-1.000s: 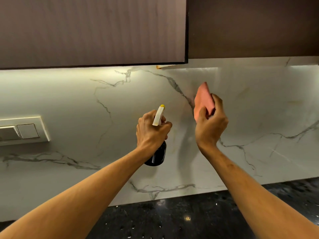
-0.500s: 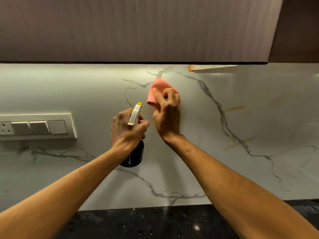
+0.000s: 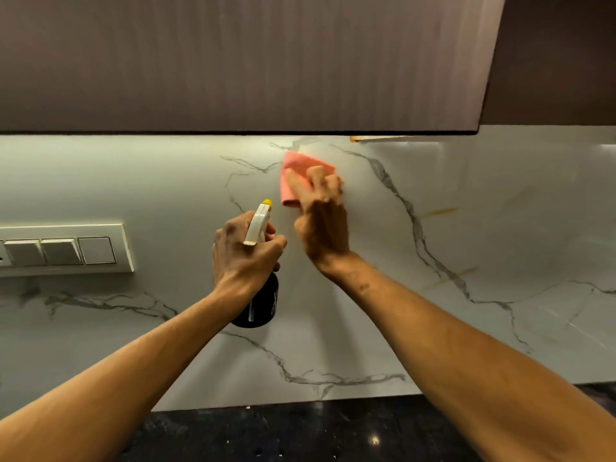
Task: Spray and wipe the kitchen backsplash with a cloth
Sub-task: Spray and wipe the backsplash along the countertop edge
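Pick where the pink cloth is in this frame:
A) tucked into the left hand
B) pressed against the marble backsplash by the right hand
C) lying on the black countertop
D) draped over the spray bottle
B: the right hand presses the pink cloth against the marble backsplash just under the cabinet, while the left hand grips the spray bottle.
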